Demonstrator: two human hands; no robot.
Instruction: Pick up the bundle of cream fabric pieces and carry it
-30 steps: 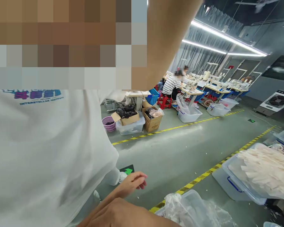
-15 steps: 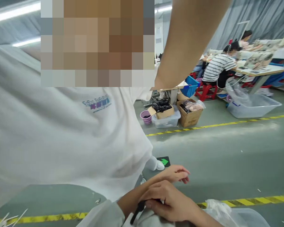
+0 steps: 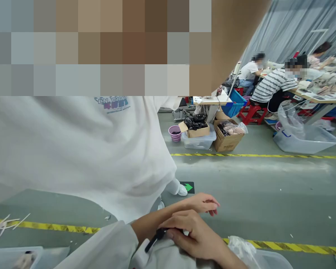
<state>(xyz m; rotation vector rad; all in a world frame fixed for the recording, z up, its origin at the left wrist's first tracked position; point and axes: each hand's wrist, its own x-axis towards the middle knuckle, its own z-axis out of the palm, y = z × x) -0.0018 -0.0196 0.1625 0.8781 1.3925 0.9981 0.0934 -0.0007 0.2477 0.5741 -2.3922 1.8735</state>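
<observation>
My left hand (image 3: 203, 203) reaches forward from a white sleeve (image 3: 106, 248) low in the view. Its fingers are loosely curved, a little apart, and hold nothing. My right hand (image 3: 194, 235) comes in from the lower right and lies across my left wrist. Its fingers press on a black strap (image 3: 154, 240) that sticks out to the left of the wrist. A person in a white T-shirt (image 3: 81, 149) stands right against me on the left, with one bare arm (image 3: 229, 45) raised past the camera.
Yellow floor tape (image 3: 257, 155) lines a grey-green aisle. Beyond it stand a pink basket (image 3: 174, 133), cardboard boxes (image 3: 229, 140) and clear bins (image 3: 308, 140). People sit at sewing tables (image 3: 319, 98) at the back right. A clear bin with plastic (image 3: 271, 257) sits by my right forearm.
The view has swung to the left. My right hand has come down onto my left wrist and taken the black strap; over the last half second both hands have hardly moved.
</observation>
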